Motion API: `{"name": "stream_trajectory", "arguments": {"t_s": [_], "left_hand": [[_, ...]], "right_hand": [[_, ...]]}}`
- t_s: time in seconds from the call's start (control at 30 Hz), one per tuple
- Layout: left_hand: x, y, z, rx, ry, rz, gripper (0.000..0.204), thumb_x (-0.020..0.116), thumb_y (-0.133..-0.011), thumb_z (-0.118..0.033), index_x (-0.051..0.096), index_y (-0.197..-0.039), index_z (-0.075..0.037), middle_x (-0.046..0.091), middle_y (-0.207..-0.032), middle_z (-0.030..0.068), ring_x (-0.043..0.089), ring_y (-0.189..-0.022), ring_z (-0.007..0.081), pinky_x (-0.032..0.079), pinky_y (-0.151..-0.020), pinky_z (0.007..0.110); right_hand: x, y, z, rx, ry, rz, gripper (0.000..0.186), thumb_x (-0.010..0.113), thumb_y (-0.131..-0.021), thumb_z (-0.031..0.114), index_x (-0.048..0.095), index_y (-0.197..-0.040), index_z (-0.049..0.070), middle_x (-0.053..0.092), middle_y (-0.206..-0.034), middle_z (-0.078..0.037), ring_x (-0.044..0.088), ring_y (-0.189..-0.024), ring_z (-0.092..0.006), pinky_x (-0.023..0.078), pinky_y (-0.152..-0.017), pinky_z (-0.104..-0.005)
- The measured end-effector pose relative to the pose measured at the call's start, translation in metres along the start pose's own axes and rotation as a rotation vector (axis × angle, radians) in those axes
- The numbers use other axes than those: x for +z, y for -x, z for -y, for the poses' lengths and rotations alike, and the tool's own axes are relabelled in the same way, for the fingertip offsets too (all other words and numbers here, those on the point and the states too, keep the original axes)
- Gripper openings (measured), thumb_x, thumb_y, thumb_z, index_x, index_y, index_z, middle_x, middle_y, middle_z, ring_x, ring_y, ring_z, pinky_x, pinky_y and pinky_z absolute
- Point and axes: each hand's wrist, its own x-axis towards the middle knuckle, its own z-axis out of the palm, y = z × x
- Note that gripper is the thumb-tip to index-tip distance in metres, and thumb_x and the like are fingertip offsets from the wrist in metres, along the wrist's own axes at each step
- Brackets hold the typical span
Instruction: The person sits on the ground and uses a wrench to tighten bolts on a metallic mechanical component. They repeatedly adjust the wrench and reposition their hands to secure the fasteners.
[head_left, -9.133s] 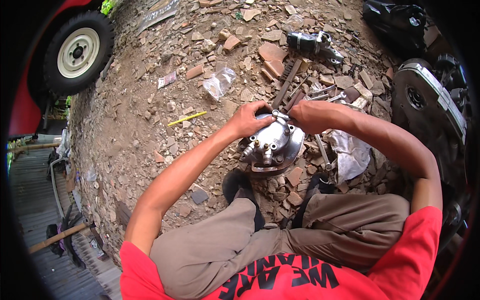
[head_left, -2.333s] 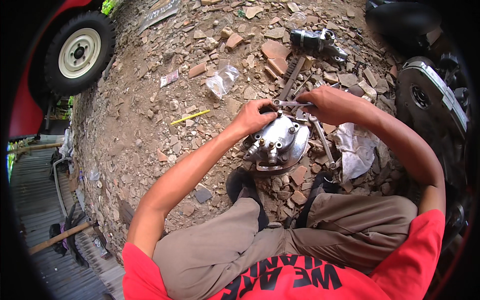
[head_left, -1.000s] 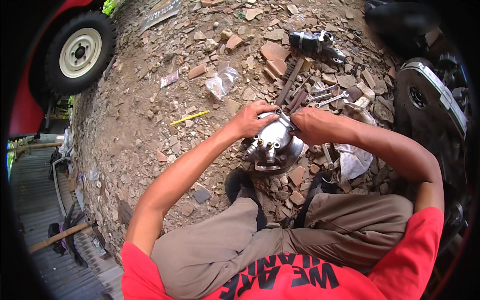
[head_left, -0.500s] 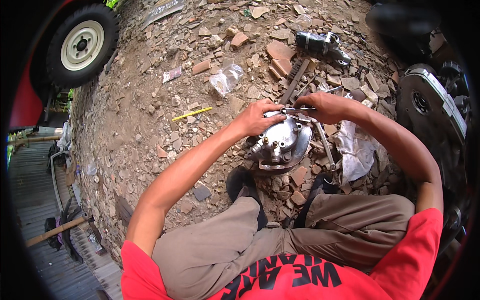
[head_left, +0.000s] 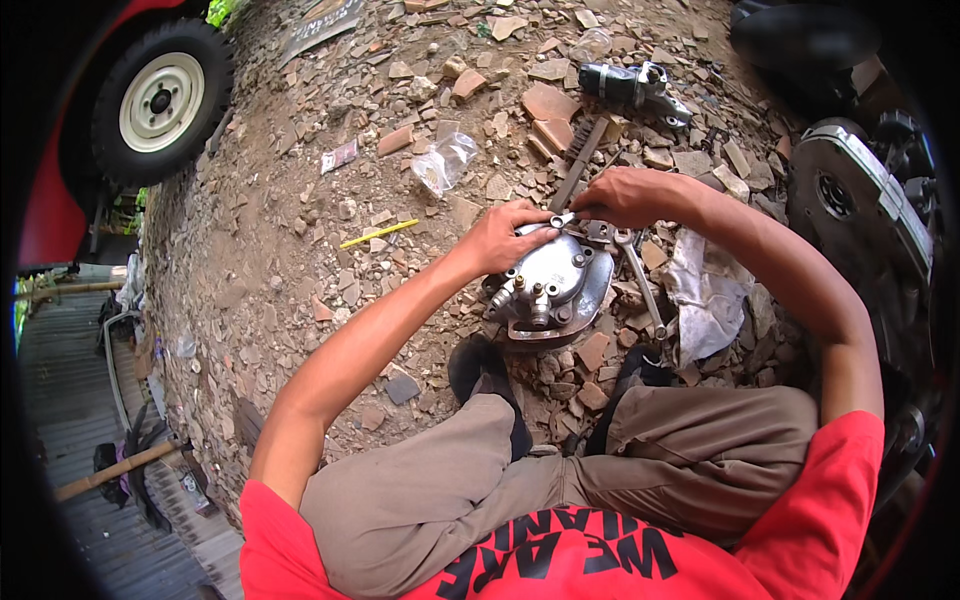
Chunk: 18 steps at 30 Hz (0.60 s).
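Note:
On the rubble between my feet sits a round silver metal housing (head_left: pixel 550 275) with two fittings on its near side and bolts around its rim. My left hand (head_left: pixel 508 236) is at its far left edge, thumb and fingertips closed at the ring end of a small wrench (head_left: pixel 563 219) over a rim bolt. From the right, my right hand (head_left: pixel 618 197) grips the other end of that wrench, its fingers hiding most of the shank. A longer combination wrench (head_left: pixel 641 285) lies just right of the housing, beside a crumpled whitish cloth (head_left: pixel 706 300).
Beyond my hands lie a wire brush (head_left: pixel 582 160), broken tiles (head_left: pixel 550 102) and a black-and-silver cylindrical motor part (head_left: pixel 632 88). A clear plastic bag (head_left: pixel 443 163) and a yellow stick (head_left: pixel 380 234) are to the left. Large machinery (head_left: pixel 845 195) stands at right; a vehicle wheel (head_left: pixel 160 100) at upper left.
My right hand has come in closer to my left, and less of the wrench's shank shows. The left hand stays at the wrench's ring end. The whole view has shifted slightly.

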Motion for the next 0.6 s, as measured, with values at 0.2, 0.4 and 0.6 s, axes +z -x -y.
{"name": "stream_trajectory", "arguments": {"t_s": [0.2, 0.4, 0.6], "left_hand": [[-0.002, 0.001, 0.002, 0.028, 0.006, 0.003, 0.049, 0.07, -0.094, -0.044, 0.071, -0.125, -0.005, 0.067, -0.113, 0.0142, 0.066, -0.108, 0.0276, 0.051, -0.094, 0.037], [0.001, -0.001, -0.002, 0.004, -0.017, -0.015, 0.042, 0.069, -0.097, -0.037, 0.071, -0.125, -0.006, 0.068, -0.113, 0.0126, 0.065, -0.108, 0.0237, 0.05, -0.096, 0.035], [-0.001, -0.001, -0.006, -0.018, -0.014, 0.021, 0.042, 0.069, -0.096, -0.038, 0.071, -0.126, -0.009, 0.067, -0.116, 0.0123, 0.065, -0.11, 0.0246, 0.05, -0.097, 0.036]], "right_hand": [[0.013, 0.017, 0.075, 0.221, 0.067, 0.012, 0.016, 0.056, -0.093, 0.008, 0.062, -0.089, -0.006, 0.067, -0.079, -0.027, 0.069, -0.072, -0.0413, 0.054, -0.065, -0.049], [0.025, 0.027, 0.062, 0.272, -0.12, -0.141, 0.012, 0.055, -0.083, 0.0, 0.06, -0.091, -0.008, 0.069, -0.078, -0.026, 0.071, -0.08, -0.0417, 0.055, -0.07, -0.0482], [0.025, 0.028, 0.057, 0.221, -0.108, -0.169, 0.011, 0.056, -0.088, 0.003, 0.062, -0.088, -0.006, 0.068, -0.077, -0.025, 0.069, -0.077, -0.0434, 0.054, -0.068, -0.048]]}}
